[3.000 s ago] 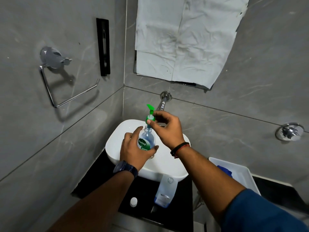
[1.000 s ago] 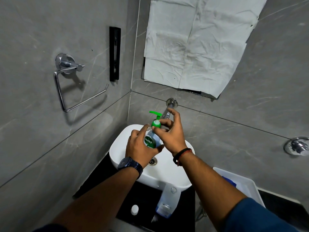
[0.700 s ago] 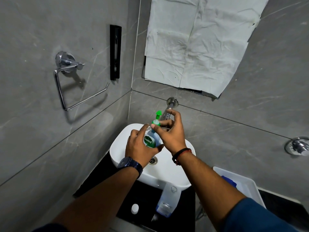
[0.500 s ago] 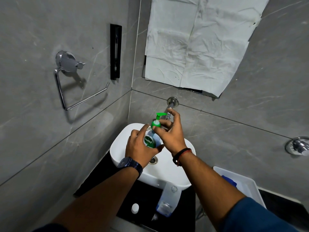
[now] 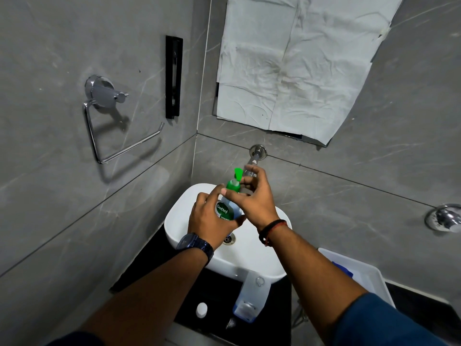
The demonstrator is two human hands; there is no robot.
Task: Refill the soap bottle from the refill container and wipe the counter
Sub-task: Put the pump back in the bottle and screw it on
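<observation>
Twisting at the green pump collar: right hand pinches it between thumb and fingers, closed snug on the collar. Left hand is wrapped tight round the soap bottle body, holding it over the white basin.

Can't tell which way the collar is being turned. Judging by the layout, refill looks done and this is re-capping: refill container stands on the black counter just in front of the basin, its white cap lying off beside it. Left to do: seat pump, cap the container, wipe counter.

Materials: bottle is clear smooth plastic with a glossy label; fill level is hidden by the hand. Pump is hard ribbed plastic with a flat spout. Container is translucent, flat-sided. Basin is glazed, rounded. Counter is dark, polished; spills not visible from here.
</observation>
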